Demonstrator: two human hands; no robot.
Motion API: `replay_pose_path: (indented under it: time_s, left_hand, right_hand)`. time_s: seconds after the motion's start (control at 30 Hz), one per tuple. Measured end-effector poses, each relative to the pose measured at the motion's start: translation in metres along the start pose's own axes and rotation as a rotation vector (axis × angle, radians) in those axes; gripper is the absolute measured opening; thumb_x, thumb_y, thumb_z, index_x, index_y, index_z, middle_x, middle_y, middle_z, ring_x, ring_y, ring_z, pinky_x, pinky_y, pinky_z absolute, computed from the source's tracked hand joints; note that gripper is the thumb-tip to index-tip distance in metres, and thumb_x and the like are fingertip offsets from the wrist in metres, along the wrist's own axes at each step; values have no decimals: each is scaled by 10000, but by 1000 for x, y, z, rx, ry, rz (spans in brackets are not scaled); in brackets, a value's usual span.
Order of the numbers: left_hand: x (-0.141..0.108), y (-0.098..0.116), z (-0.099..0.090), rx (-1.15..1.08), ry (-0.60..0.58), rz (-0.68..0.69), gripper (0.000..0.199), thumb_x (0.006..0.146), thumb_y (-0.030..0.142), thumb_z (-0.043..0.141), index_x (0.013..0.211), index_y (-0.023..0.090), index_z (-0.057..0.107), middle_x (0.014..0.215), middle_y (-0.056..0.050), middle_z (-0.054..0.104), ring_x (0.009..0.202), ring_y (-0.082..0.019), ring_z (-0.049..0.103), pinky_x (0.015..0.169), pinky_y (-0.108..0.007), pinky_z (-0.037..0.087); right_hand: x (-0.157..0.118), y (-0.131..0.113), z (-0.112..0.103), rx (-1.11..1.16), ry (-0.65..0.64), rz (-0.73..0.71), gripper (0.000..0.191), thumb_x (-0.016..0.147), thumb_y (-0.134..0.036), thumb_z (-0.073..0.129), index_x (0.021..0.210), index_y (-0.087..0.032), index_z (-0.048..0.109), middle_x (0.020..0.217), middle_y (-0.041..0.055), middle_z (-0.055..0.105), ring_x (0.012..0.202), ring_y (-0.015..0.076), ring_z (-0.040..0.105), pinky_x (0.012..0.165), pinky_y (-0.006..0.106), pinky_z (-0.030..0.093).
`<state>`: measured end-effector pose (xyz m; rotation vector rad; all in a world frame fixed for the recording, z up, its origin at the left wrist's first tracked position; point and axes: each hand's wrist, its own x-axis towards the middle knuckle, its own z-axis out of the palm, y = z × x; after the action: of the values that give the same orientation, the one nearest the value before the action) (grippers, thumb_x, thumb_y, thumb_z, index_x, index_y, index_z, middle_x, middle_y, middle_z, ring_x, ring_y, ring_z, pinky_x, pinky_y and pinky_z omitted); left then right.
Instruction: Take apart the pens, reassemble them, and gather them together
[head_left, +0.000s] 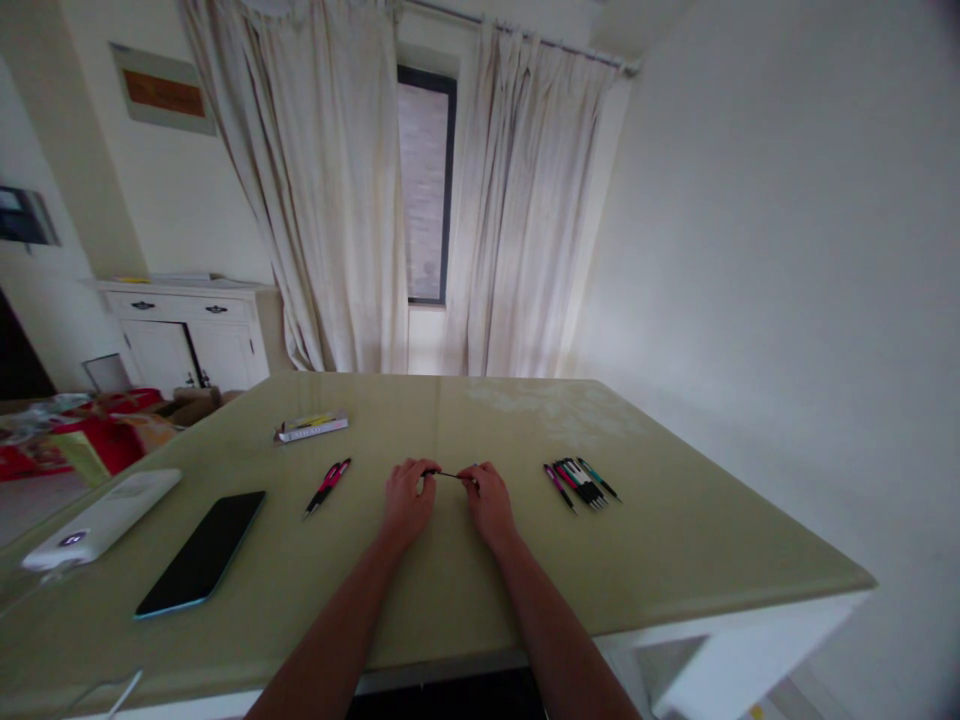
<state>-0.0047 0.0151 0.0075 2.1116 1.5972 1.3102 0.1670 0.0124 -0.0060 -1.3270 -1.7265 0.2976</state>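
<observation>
Above the middle of the table, my left hand (410, 492) pinches a short black piece that looks like part of a pen. A thin dark rod (448, 475), which looks like a pen refill, runs from it to my right hand (486, 495). The fingers of my right hand are closed on the rod's other end, and they partly cover a dark bit there. On the table left of my hands lie red and black pens (328, 487). To the right, several pens (581, 482) lie side by side, with black, white, pink and teal parts.
A black phone (202, 553) and a white power bank (105, 518) with a cable lie on the table's left side. A small open box (312, 427) sits farther back. The green tabletop (675, 540) ends near my forearms; a wall stands to the right.
</observation>
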Motion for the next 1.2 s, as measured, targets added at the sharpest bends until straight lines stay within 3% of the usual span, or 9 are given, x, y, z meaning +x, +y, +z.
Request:
replay_pose_path:
  time_s: [0.2,0.3,0.43,0.57,0.77,0.87,0.97,1.1,1.2]
  left_hand:
    - [-5,15,-5,149,-87,-77,256,885,216,514,1017,275,725,1076,-41,682,1033,-232,549,889,-368,395]
    - [-6,17,-4,180,-124,-35,261,883,226,527,1044,292,722,1073,-33,689,1048,-236,546,899,-376,373]
    - [-8,16,-2,187,-186,34,276,903,229,513,1087,308,703,1067,-24,693,1057,-234,547,909,-381,352]
    - [-8,16,-3,185,-194,2,284,948,248,444,1112,288,672,1101,-39,676,1055,-233,545,896,-376,355]
    - [-9,15,0,176,-243,72,301,972,247,415,1152,297,651,1116,-37,672,1055,-221,553,910,-369,355]
    - [-9,14,1,196,-210,29,306,972,245,412,1157,292,651,1116,-46,671,1052,-228,556,910,-372,356]
    - [-7,14,-1,197,-212,14,304,980,254,410,1154,300,655,1120,-42,675,1056,-232,555,897,-371,353]
    - [-7,15,-2,173,-244,89,323,985,228,415,1181,334,649,1135,-14,679,1060,-212,565,900,-360,344]
    - [-9,17,-2,188,-242,105,326,989,230,405,1181,329,649,1128,-19,679,1056,-209,565,909,-360,344]
  right_hand:
    - [-1,-4,-3,42,67,-33,208,898,-146,556,939,-221,746,956,75,614,913,199,606,843,302,470]
    - [-1,-7,-3,57,42,-64,182,896,-154,580,931,-229,742,942,66,625,910,194,608,849,304,468]
    - [0,-7,-3,171,-13,-50,138,877,-193,624,971,-222,721,879,43,665,772,173,619,747,290,491]
    - [2,-3,-4,294,57,4,163,866,-212,614,1003,-222,703,902,48,710,793,175,653,764,296,506]
    - [2,-4,-3,226,19,-37,156,862,-189,592,934,-228,725,902,49,728,796,179,652,737,294,491]
    - [2,-4,-3,230,68,-8,165,865,-231,613,1001,-218,706,917,54,720,758,174,639,697,281,489]
    - [3,-2,-4,224,94,-16,129,894,-287,592,926,-214,694,888,51,704,785,178,633,729,279,481]
    - [4,1,-3,179,72,-2,227,927,-336,547,785,-209,670,789,38,671,750,177,614,713,271,455]
    - [4,3,-3,180,105,14,296,969,-355,461,806,-208,659,816,44,672,786,185,615,740,280,450]
